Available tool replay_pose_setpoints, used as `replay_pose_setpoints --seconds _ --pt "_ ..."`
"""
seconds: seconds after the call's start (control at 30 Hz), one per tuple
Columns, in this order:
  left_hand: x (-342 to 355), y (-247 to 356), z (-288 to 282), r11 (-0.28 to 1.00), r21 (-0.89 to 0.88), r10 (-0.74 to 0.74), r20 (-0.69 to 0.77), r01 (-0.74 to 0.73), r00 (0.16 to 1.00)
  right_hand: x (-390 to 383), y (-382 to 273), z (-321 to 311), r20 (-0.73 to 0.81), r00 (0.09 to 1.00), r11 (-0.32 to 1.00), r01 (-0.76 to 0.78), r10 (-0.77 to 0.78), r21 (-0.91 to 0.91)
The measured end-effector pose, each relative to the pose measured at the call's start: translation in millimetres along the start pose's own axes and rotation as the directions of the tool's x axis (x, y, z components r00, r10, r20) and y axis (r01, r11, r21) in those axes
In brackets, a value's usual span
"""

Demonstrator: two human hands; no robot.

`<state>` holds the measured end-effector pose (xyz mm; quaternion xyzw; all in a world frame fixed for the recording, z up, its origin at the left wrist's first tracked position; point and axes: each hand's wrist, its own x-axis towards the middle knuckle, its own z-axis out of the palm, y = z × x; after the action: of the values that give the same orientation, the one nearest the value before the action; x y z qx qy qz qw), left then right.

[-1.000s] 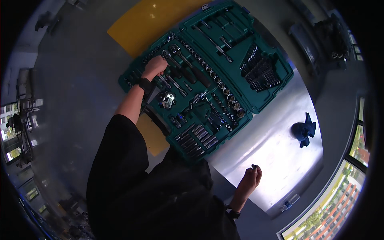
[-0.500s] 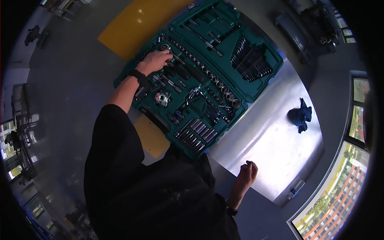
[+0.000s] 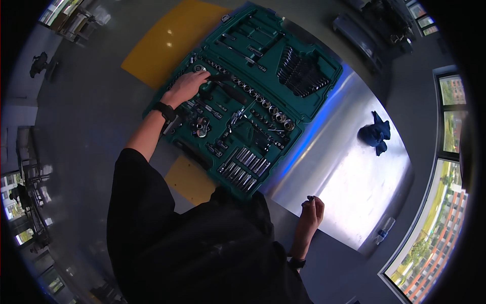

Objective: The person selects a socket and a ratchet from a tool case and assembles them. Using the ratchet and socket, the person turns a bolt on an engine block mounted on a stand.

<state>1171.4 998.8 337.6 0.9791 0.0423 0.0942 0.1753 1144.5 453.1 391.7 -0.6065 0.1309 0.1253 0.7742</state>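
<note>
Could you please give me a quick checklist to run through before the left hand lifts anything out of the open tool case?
1. Tool case lying open and flat on the table: ok.
2. Left hand resting on the socket row: ok.
3. Left fingers closed on one piece: cannot tell.
4. Right hand clear of the case, at the table edge: ok.
5. Right hand empty: cannot tell, something small may be pinched.
6. Blue cloth away from the case: ok.

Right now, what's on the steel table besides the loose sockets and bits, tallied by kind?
Open green plastic tool case: 1
Crumpled blue cloth: 1
Small clear plastic bottle with a blue cap: 1
Hands on the table: 2, left hand and right hand
Total: 5
</note>
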Motion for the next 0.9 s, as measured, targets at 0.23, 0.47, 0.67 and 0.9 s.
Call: replay_pose_setpoints --seconds 0.23,0.47,0.67,0.9 --pt "-62.4 149.7 -41.9 0.327 -0.928 -0.406 0.032 0.178 0.913 21.8 1.6 16.8 0.399 0.914 0.995 -0.091 0.070 0.035" --pt "-131.4 318.2 -23.4 -0.509 -0.861 -0.352 0.213 0.005 0.911 -2.3 -10.6 60.2 0.864 0.466 0.977 -0.173 0.192 -0.123" --pt "-193.2 394.6 -1.9 -0.498 -0.813 -0.641 0.111 -0.302 0.759 -38.5 -0.4 36.0 0.979 0.109 0.984 -0.052 0.174 -0.169" --pt "-291.3 472.0 -10.0 -0.034 -0.930 -0.939 -0.096 -0.367 0.330 -105.3 5.2 0.6 0.945 -0.167 0.950 -0.096 0.280 -0.298"
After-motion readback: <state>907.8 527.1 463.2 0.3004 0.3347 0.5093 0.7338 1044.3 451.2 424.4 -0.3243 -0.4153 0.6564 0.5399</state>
